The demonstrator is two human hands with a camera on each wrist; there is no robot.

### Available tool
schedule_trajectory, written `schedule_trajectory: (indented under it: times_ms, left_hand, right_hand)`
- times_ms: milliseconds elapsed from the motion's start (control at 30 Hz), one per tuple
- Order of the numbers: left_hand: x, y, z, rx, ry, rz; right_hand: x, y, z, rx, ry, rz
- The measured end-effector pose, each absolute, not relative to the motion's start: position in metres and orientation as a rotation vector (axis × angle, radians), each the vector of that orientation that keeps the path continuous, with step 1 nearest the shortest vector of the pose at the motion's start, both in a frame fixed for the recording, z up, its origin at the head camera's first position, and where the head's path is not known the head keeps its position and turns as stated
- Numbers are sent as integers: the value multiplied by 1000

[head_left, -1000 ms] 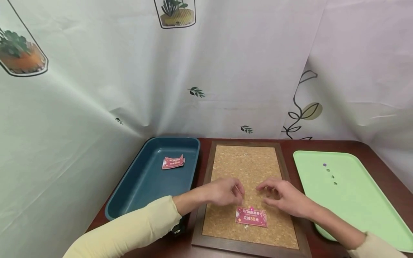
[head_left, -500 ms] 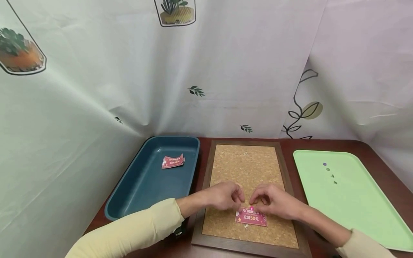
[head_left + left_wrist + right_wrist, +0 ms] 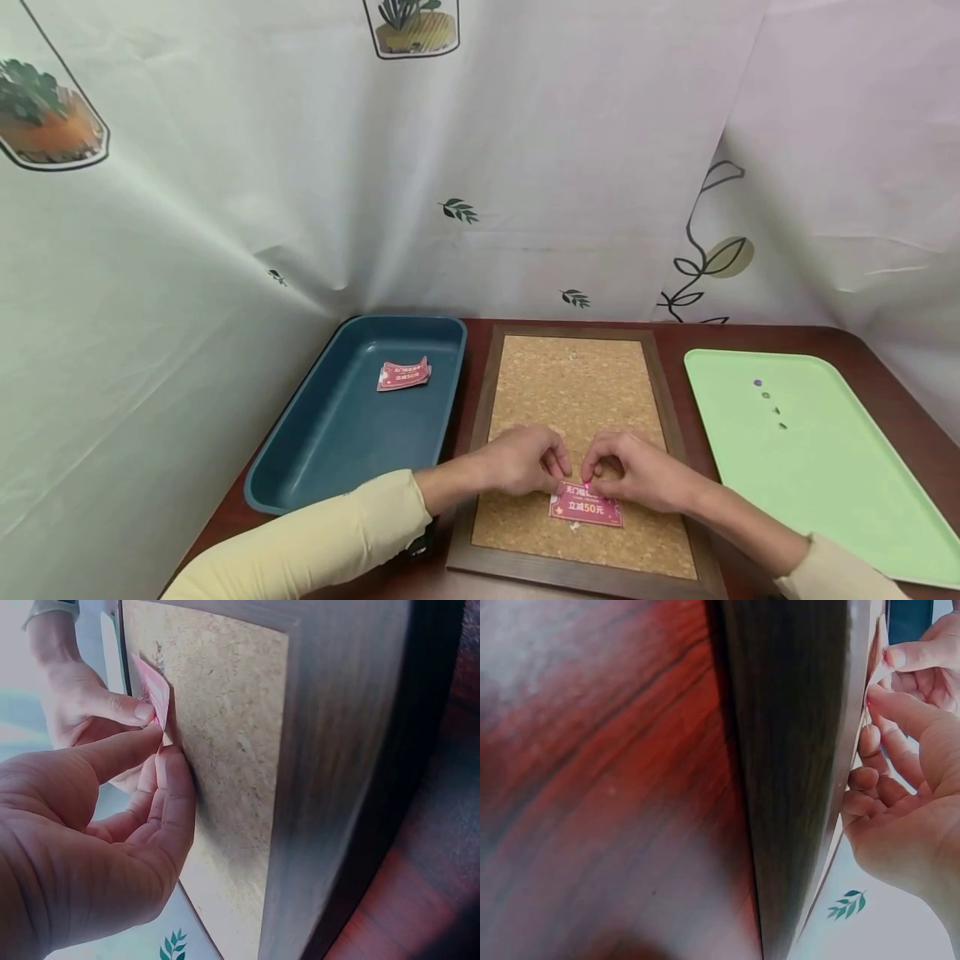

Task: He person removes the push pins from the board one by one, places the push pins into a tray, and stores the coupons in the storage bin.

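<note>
A pink coupon with white and yellow print (image 3: 587,510) lies on the framed cork board (image 3: 577,387), with a bright pink pushpin (image 3: 587,481) at its top edge. My left hand (image 3: 525,460) pinches the coupon's upper left corner between thumb and fingertips. Just to the right, my right hand (image 3: 637,471) has thumb and index finger around the pushpin, which they partly hide. In the left wrist view, the coupon (image 3: 154,684) stands tilted off the cork along one side.
On the left, a dark blue tray (image 3: 322,467) contains a few more pink coupons (image 3: 403,374). A light green tray (image 3: 832,492) on the right bears several small pins (image 3: 766,395). Small clear pins (image 3: 574,527) sit on the cork below the coupon and near the board's top.
My right hand has moved left and down from above the cork onto the pushpin. My left hand has come down slightly to the coupon's corner.
</note>
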State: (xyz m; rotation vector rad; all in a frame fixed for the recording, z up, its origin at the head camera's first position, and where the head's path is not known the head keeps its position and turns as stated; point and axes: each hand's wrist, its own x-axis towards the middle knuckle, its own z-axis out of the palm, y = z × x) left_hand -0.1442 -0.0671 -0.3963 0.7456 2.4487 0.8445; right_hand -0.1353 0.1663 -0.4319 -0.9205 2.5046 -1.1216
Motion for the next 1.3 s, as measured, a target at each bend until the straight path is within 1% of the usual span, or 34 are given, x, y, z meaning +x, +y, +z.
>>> schedule_trajectory:
  times_ms: [633, 1300]
  left_hand:
    - [-141, -67, -402, 749, 2486, 848]
    - [-144, -67, -404, 742, 2493, 852]
  right_hand:
    - [-134, 161, -429, -950, 2537, -1062]
    - [-132, 157, -435, -1116, 2773, -918]
